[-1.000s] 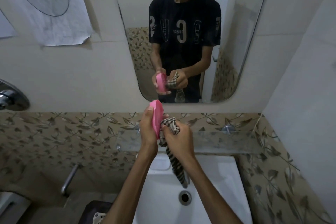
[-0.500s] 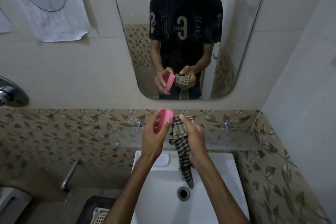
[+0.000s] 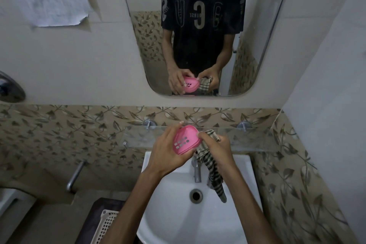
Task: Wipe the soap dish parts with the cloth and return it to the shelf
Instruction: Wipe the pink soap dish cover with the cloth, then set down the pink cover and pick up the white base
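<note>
My left hand (image 3: 168, 152) grips a pink soap dish part (image 3: 185, 140) with drain slots, its slotted face turned toward me, just in front of the glass shelf (image 3: 255, 138). My right hand (image 3: 216, 147) is closed on a checked cloth (image 3: 213, 172), pressing its bunched top against the dish's right edge. The cloth's loose tail hangs down over the sink. The mirror repeats both hands, the dish and the cloth.
Below my hands is a white sink (image 3: 243, 190) with a metal tap (image 3: 197, 170) and drain (image 3: 196, 195). A mirror (image 3: 257, 45) hangs above the shelf. A white lattice basket (image 3: 105, 224) sits at the lower left, and the tiled wall closes in on the right.
My left hand has turned the pink dish from edge-on to its slotted face toward me and lowered it slightly. The right hand with the cloth has stayed against the dish's right edge.
</note>
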Available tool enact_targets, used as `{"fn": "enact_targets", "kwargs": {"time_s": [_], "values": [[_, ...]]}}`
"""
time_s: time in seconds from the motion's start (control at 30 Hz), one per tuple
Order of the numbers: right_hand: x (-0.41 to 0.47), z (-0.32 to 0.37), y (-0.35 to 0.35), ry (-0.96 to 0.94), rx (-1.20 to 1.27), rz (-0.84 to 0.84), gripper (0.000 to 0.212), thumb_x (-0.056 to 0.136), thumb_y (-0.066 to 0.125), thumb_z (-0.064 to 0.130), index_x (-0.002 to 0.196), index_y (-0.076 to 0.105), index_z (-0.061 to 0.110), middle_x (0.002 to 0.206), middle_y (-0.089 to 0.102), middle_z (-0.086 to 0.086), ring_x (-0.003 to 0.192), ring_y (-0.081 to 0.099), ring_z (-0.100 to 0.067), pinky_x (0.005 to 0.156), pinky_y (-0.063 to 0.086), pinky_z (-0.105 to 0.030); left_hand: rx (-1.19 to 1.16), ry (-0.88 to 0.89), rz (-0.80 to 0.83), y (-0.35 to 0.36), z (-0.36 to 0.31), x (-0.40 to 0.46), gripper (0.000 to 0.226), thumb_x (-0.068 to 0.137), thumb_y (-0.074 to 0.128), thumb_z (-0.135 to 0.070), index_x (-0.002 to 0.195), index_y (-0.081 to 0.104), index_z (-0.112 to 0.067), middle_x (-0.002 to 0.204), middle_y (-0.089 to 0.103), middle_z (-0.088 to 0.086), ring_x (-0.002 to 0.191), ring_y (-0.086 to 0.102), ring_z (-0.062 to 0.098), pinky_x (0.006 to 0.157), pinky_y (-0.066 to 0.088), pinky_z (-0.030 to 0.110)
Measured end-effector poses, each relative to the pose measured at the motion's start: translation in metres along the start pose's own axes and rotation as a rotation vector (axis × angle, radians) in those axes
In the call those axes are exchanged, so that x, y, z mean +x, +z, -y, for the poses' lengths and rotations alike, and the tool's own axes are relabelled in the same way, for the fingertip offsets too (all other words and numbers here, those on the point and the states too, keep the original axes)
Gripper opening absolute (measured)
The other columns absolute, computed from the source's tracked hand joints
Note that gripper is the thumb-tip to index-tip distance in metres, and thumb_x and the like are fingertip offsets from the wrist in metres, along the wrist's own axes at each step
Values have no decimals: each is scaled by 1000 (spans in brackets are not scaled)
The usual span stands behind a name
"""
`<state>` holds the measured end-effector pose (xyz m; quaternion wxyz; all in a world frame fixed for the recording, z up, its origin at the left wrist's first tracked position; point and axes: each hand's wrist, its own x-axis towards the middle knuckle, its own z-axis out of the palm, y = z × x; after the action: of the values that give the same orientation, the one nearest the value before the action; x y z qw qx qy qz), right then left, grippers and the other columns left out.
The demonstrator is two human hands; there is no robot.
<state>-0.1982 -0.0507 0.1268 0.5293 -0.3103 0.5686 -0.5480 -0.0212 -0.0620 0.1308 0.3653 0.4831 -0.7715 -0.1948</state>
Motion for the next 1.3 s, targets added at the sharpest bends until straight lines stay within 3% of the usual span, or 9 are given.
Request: {"fn": "enact_targets", "kwargs": {"time_s": [0.13, 0.4, 0.5, 0.63, 0.83, 0.97, 1.13, 1.23, 1.3], "values": [[1, -15, -5, -19, -71, -28, 18, 87, 81, 23, 74, 75, 11, 75, 74, -14, 72, 69, -25, 72, 56, -41, 32, -103, 40, 2, 10, -4, 87, 69, 81, -58, 142, 56, -18, 128, 57, -7, 113, 55, 13, 102, 47, 40], [-2, -39, -1, -48, -205, -47, 32, 82, 84, 35, 74, 72, 7, 61, 69, -1, 55, 61, -9, 52, 49, -22, 106, -199, 144, -2, 49, -7, 86, 54, 89, -46, 130, 64, -13, 118, 54, -4, 105, 55, 18, 100, 48, 48], [1, -45, -7, -38, -187, -84, 16, 83, 83, 22, 74, 77, 11, 65, 74, -5, 57, 67, -10, 49, 52, -20, 169, -233, 187, -13, 65, 3, 94, 52, 84, -51, 134, 61, -12, 126, 55, 1, 114, 55, 23, 107, 39, 43], [3, -49, -14, 18, -124, -111, 15, 84, 83, 11, 71, 78, 14, 63, 73, -3, 53, 70, -14, 47, 54, -22, 237, -233, 229, -26, 78, 21, 97, 52, 79, -52, 139, 60, -15, 127, 55, 1, 116, 54, 25, 104, 31, 36], [-3, -52, -19, 44, -83, -127, 16, 86, 81, 8, 71, 79, 12, 68, 75, -11, 59, 72, -21, 53, 57, -29, 199, -150, 251, -28, 79, 23, 97, 49, 82, -48, 137, 61, -13, 124, 53, -1, 113, 52, 20, 103, 36, 38], [-6, -59, -18, 65, -73, -146, 17, 87, 80, 6, 71, 78, 8, 65, 74, -10, 54, 71, -18, 46, 54, -25, 151, -66, 244, -16, 79, -6, 93, 51, 88, -44, 134, 62, -10, 125, 55, 2, 109, 50, 15, 99, 39, 39], [-10, -73, -18, 104, -136, -138, 23, 88, 82, 14, 77, 71, -2, 64, 69, -9, 55, 67, -20, 49, 54, -27, 160, -66, 290, 4, 95, -51, 91, 52, 88, -48, 134, 60, -18, 125, 53, -4, 112, 49, 11, 96, 36, 28], [-14, -88, -15, 151, -210, -135, 23, 84, 84, 24, 70, 74, 9, 61, 70, -4, 56, 67, -19, 55, 58, -33, 215, -159, 360, 13, 115, -72, 91, 52, 85, -52, 133, 61, -18, 124, 55, -3, 112, 52, 15, 92, 37, 32], [-18, -101, -7, 186, -272, -155, 22, 81, 82, 27, 64, 73, 16, 59, 71, -2, 52, 67, -14, 49, 54, -24, 256, -243, 393, 15, 130, -83, 91, 54, 84, -51, 134, 60, -17, 124, 55, -2, 114, 54, 19, 93, 35, 33]]}}
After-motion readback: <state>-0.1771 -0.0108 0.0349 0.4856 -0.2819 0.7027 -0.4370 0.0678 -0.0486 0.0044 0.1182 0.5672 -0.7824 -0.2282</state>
